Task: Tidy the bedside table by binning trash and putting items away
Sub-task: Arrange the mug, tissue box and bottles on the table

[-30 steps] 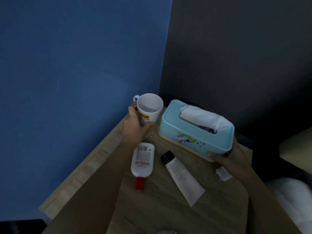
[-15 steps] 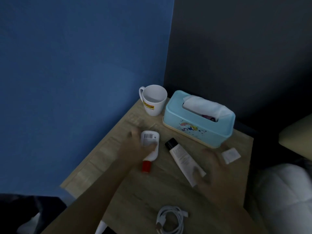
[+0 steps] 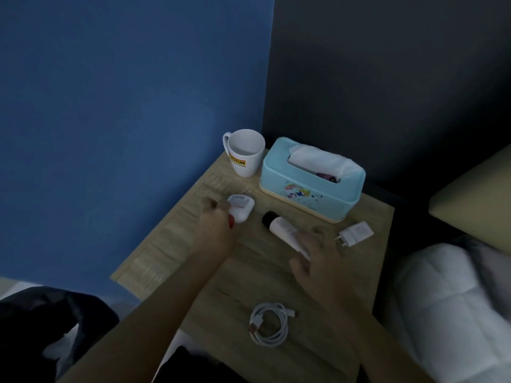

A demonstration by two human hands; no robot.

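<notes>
The left hand [image 3: 214,221] closes around the small white bottle [image 3: 241,208] with the red cap, near the tabletop's [image 3: 276,277] left edge. The right hand [image 3: 318,255] lies with fingers apart over the lower end of the white tube [image 3: 282,228], touching it but not yet gripping. A good lift probably means curling the fingers fully round each body, clear of the caps. Both hands are motion-blurred, so exact contact is unclear. The bottle's cap is mostly hidden behind the left hand, and the tube's tail under the right.
</notes>
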